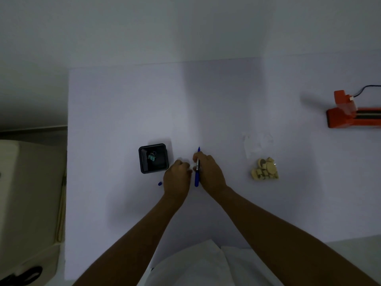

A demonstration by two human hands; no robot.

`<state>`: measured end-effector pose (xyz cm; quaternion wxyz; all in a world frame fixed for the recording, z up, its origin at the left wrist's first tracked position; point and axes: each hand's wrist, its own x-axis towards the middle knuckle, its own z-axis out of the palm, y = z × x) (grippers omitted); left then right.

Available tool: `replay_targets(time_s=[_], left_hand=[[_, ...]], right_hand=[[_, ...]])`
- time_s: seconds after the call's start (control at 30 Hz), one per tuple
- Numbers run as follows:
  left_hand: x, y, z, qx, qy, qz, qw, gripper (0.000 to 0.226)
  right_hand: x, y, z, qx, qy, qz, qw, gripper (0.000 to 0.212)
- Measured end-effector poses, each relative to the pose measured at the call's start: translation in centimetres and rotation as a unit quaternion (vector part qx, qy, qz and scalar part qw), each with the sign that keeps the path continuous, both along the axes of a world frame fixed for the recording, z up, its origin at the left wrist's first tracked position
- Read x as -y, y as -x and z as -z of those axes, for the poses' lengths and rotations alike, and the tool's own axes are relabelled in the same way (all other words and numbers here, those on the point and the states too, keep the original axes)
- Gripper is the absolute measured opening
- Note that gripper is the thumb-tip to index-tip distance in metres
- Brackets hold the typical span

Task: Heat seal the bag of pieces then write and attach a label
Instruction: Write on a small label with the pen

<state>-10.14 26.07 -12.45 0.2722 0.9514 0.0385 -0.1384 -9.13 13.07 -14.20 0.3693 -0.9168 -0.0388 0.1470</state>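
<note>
My right hand (208, 172) grips a blue marker (197, 176), tip pointing away from me. My left hand (177, 176) is curled just left of it, fingers pinching a small white label (191, 164) that is mostly hidden between the hands. The marker's blue cap (160, 183) lies on the table left of my left wrist. The clear bag of beige pieces (264, 170) rests on the table to the right, its empty top end pointing away. The orange heat sealer (352, 114) stands at the far right, cut off by the frame edge.
A black square organiser box (142, 162) with a teal binder clip (152, 157) inside stands just left of my left hand. The white table (123, 112) ends at the left, where a beige surface and dark scissors (22, 275) sit lower down.
</note>
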Motion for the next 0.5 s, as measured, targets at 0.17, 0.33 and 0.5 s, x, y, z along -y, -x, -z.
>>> replay_targets(time_s=[0.17, 0.33, 0.5], left_hand=[[0.44, -0.08, -0.26, -0.019, -0.024, -0.018, 0.999, 0.017], [0.99, -0.38, -0.78, -0.051, -0.047, -0.01, 0.998, 0.012], [0.9, -0.82, -0.74, -0.065, -0.067, 0.009, 0.996, 0.01]], right_hand=[[0.2, -0.05, 0.13, -0.005, 0.0, -0.009, 1.0, 0.033], [0.15, 0.1, 0.1, 0.021, -0.001, -0.006, 1.0, 0.033], [0.16, 0.23, 0.24, 0.016, -0.007, -0.001, 1.0, 0.034]])
